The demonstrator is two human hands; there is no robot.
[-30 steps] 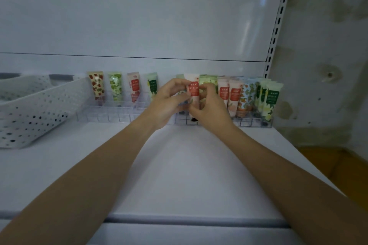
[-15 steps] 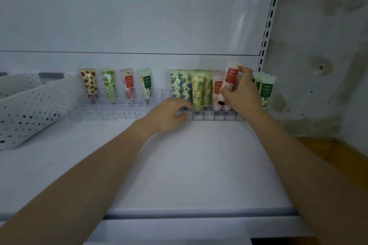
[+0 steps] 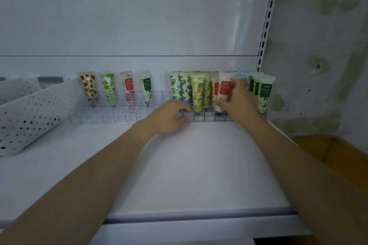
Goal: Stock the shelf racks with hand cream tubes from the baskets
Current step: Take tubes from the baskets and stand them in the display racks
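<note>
A clear plastic rack [image 3: 123, 115] runs along the back of the white shelf [image 3: 199, 165]. Several hand cream tubes stand in it: three spaced ones at the left, such as the strawberry tube [image 3: 88, 86], and a dense group at the right with a yellow lemon tube [image 3: 197, 92]. My right hand [image 3: 238, 98] grips a pink tube with a red label [image 3: 225, 90] that stands in a slot of the rack. My left hand [image 3: 169, 116] rests with curled fingers on the rack's front edge, holding no tube.
A white perforated basket [image 3: 33, 115] stands tilted at the left of the shelf. The slotted shelf upright [image 3: 266, 20] and a stained wall [image 3: 322, 45] bound the right side. The shelf's front lip [image 3: 199, 215] lies near me.
My right hand has lowered the pink tube from above the rack down into a slot among the right group. My left hand has stayed at the rack's front edge.
</note>
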